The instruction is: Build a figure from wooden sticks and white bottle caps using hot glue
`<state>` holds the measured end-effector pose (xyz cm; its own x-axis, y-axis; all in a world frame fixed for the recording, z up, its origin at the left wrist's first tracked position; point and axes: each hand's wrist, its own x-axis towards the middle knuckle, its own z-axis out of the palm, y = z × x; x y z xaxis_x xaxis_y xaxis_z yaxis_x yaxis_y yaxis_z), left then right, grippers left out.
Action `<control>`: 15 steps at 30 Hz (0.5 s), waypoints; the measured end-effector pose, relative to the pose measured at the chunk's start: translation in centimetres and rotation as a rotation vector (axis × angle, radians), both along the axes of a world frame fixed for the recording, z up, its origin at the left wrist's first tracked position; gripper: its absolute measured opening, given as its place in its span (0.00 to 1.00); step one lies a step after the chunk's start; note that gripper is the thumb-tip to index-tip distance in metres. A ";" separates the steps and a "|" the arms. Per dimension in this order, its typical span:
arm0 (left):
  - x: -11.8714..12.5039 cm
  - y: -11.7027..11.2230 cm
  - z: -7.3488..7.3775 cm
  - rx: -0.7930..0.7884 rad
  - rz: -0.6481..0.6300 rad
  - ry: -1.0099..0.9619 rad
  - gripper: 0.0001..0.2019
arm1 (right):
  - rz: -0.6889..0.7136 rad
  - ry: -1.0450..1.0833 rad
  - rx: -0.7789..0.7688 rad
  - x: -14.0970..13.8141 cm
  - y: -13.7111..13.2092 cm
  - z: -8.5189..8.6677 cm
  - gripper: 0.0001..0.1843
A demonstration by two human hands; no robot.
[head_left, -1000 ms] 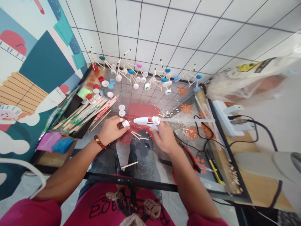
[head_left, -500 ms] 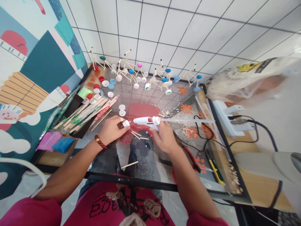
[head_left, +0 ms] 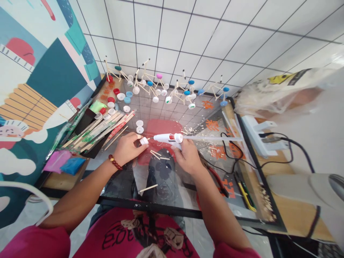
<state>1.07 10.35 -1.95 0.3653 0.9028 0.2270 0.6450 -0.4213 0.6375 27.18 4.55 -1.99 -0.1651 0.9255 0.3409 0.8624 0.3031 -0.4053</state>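
Observation:
My left hand pinches a small white bottle cap between its fingertips. My right hand is wrapped around a white hot glue gun, whose nozzle points left and almost meets the cap. A long, clear glue stick runs out of the gun's rear towards the right. Below the hands, several short wooden stick pieces lie on the glass tabletop.
Stick models with coloured bottle-cap wheels stand at the back by the tiled wall. Loose caps and bundled wooden sticks lie left. Red-handled pliers, a black cable and a white power strip lie right.
Both hands, the cap and the glue gun keep nearly the same positions. The whole view has shifted only slightly with the camera.

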 end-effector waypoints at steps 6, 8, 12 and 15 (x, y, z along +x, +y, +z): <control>0.0 0.2 -0.2 0.017 0.019 -0.012 0.13 | 0.089 0.078 0.062 0.0 0.0 0.1 0.13; 0.0 0.2 -0.2 0.021 0.021 -0.012 0.13 | 0.074 0.113 0.068 0.1 0.0 0.0 0.13; 0.0 0.2 -0.4 0.022 0.024 -0.005 0.13 | -0.041 0.208 0.022 0.1 0.2 -0.8 0.15; 0.0 0.2 -0.4 0.023 0.027 0.001 0.13 | -0.141 0.285 0.007 0.0 0.6 -1.4 0.16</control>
<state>1.06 10.56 -2.33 0.3407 0.9069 0.2479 0.6569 -0.4183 0.6273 27.16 5.13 -3.44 0.0680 0.9301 0.3610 0.7482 0.1919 -0.6352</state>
